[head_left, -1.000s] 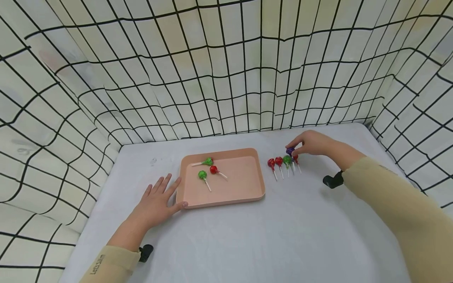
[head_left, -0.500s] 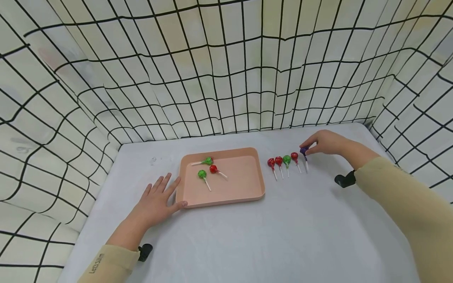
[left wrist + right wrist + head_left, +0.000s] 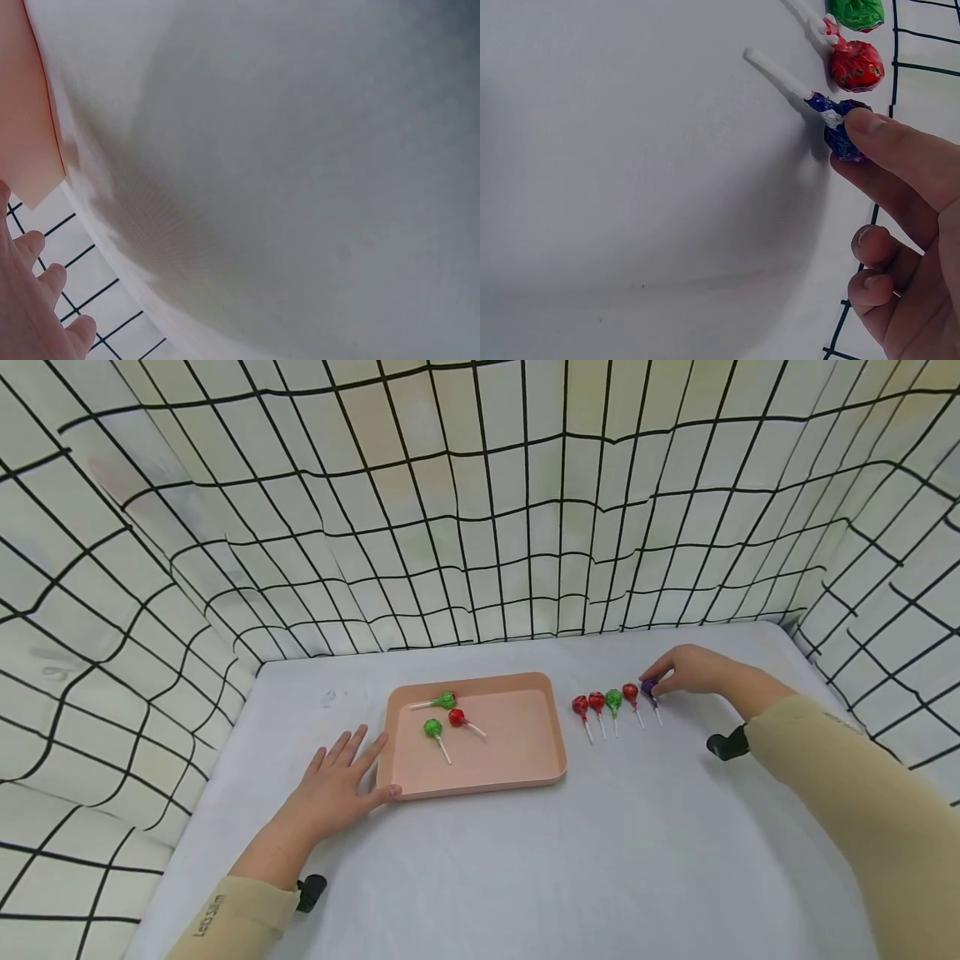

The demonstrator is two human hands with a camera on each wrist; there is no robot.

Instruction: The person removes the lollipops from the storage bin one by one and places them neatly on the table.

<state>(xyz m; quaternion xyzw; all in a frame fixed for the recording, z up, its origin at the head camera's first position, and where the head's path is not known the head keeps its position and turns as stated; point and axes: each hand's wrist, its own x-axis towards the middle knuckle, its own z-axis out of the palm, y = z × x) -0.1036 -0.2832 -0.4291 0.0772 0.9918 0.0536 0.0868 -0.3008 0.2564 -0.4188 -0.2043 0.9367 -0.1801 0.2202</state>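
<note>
My right hand (image 3: 693, 670) pinches the wrapped head of a purple lollipop (image 3: 844, 135) between thumb and forefinger, at the right end of a row. Left of it in that row lie a red lollipop (image 3: 630, 692), a green lollipop (image 3: 613, 697) and two more red ones, sticks toward me. With fingers spread, my left hand (image 3: 330, 793) rests at the left edge of a pink tray (image 3: 517, 760), thumb on its near corner. Inside the tray are two green lollipops and one red lollipop (image 3: 457, 717). The left wrist view shows only fingertips (image 3: 52, 281) and a bit of the tray.
A white cloth (image 3: 480, 868) covers the table under everything. White walls with a black grid (image 3: 517, 527) stand behind the table and on both sides. A black wrist camera (image 3: 727, 745) sits under the right sleeve, another (image 3: 311, 892) by the left.
The purple lollipop has moved right in my right hand, from above the green and red ones to the row's right end. My left hand has stayed at the tray.
</note>
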